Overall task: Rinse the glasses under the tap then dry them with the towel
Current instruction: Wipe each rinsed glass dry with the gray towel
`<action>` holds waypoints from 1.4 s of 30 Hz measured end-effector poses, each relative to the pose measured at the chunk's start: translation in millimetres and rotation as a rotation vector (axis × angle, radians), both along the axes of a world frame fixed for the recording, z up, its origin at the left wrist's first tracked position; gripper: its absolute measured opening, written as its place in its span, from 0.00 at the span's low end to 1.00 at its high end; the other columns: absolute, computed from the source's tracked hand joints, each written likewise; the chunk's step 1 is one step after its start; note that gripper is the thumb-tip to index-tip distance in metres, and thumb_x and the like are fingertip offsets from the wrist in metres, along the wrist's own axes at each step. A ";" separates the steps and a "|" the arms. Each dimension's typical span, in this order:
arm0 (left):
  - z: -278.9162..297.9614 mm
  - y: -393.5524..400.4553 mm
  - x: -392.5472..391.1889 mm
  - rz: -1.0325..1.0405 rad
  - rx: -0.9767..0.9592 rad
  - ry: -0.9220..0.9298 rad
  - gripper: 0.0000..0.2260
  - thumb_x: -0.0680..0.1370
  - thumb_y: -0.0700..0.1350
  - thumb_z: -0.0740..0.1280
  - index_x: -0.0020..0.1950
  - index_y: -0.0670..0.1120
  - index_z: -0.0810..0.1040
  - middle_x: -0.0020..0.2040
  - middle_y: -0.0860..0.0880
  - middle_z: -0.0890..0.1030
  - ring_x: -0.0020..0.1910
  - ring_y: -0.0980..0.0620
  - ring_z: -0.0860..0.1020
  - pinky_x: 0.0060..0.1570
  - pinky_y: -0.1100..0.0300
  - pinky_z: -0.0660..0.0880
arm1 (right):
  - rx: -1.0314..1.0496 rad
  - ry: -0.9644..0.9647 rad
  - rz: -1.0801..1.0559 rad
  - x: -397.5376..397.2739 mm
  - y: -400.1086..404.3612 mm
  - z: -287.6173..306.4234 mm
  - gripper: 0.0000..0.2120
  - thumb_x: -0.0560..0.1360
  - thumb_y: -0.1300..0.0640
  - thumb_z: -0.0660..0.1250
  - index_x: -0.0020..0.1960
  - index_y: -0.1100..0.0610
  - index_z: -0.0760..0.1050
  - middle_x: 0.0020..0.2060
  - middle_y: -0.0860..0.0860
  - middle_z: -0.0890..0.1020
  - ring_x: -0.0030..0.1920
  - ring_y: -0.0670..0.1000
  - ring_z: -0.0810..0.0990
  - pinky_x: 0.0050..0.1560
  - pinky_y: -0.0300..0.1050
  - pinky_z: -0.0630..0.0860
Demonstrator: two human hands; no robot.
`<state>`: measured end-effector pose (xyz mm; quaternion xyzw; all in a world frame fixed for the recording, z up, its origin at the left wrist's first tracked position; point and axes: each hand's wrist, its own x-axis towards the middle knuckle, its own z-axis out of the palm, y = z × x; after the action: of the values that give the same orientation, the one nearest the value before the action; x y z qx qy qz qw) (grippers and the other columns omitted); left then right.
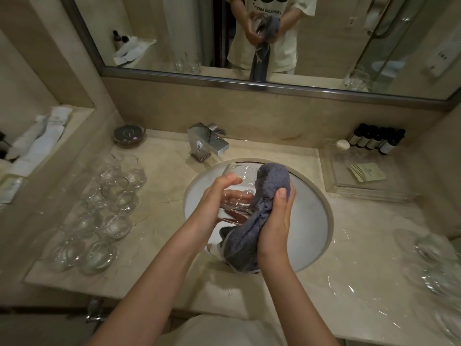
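Note:
Over the white sink (pixel 314 221) my left hand (pixel 217 198) grips a clear glass (pixel 240 176), tilted with its mouth toward the tap (pixel 208 142). My right hand (pixel 277 221) holds a grey towel (pixel 252 221) pressed against the glass's right side; the towel's lower end hangs into the basin. No water runs from the tap. Several clear glasses (pixel 99 211) stand on the counter to the left. More glasses (pixel 434 260) stand at the right edge, blurred.
A dark round dish (pixel 129 136) sits left of the tap. Small dark bottles (pixel 376 141) and a clear tray (pixel 361 176) with a packet stand at the back right. Rolled white towels (pixel 42 138) lie in the left niche. A mirror (pixel 249 33) spans the wall.

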<state>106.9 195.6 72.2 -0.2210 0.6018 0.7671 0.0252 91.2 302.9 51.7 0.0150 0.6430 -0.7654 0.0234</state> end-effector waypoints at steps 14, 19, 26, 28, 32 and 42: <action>11.4 4.9 6.3 0.060 0.134 -0.025 0.26 0.69 0.65 0.62 0.53 0.45 0.78 0.44 0.42 0.83 0.34 0.50 0.81 0.29 0.61 0.75 | -0.033 -0.042 -0.002 0.1 2.5 5.5 0.17 0.84 0.48 0.50 0.70 0.49 0.66 0.60 0.48 0.78 0.58 0.43 0.78 0.60 0.42 0.75; 2.1 6.6 3.3 0.090 -0.213 -0.088 0.21 0.80 0.63 0.54 0.56 0.51 0.80 0.43 0.49 0.82 0.37 0.50 0.80 0.46 0.49 0.81 | 0.004 -0.097 -0.035 3.6 5.7 3.7 0.17 0.84 0.49 0.50 0.71 0.47 0.66 0.63 0.48 0.77 0.62 0.43 0.76 0.67 0.49 0.71; 6.4 7.1 10.5 0.025 -0.311 0.050 0.33 0.57 0.66 0.73 0.56 0.53 0.71 0.48 0.46 0.84 0.36 0.58 0.81 0.33 0.65 0.75 | 0.062 -0.061 -0.015 4.1 6.6 3.7 0.19 0.84 0.47 0.48 0.72 0.47 0.64 0.63 0.49 0.77 0.63 0.47 0.75 0.67 0.50 0.71; 9.2 4.1 10.2 -0.026 -0.141 0.015 0.32 0.57 0.59 0.76 0.57 0.50 0.72 0.50 0.42 0.85 0.36 0.54 0.83 0.31 0.62 0.76 | 0.039 -0.074 -0.020 4.0 8.1 4.3 0.19 0.84 0.48 0.48 0.71 0.49 0.65 0.61 0.49 0.78 0.61 0.46 0.76 0.64 0.47 0.72; 2.8 5.8 11.1 -0.022 0.172 -0.041 0.24 0.64 0.56 0.73 0.57 0.47 0.79 0.49 0.46 0.83 0.37 0.49 0.83 0.34 0.58 0.78 | -0.011 -0.117 0.021 -1.1 15.6 3.1 0.17 0.83 0.49 0.51 0.69 0.51 0.68 0.59 0.50 0.78 0.59 0.46 0.78 0.61 0.42 0.75; -2.8 -17.0 9.3 0.023 0.045 -0.091 0.23 0.63 0.61 0.71 0.52 0.48 0.80 0.50 0.47 0.79 0.41 0.47 0.79 0.40 0.56 0.76 | 0.073 0.132 0.217 -9.6 33.6 1.1 0.12 0.75 0.48 0.62 0.57 0.48 0.76 0.49 0.42 0.83 0.52 0.43 0.81 0.51 0.34 0.74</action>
<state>116.2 178.6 69.4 -0.2621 0.5799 0.7698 0.0488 81.6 336.5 52.8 -0.1040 0.6686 -0.7336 0.0632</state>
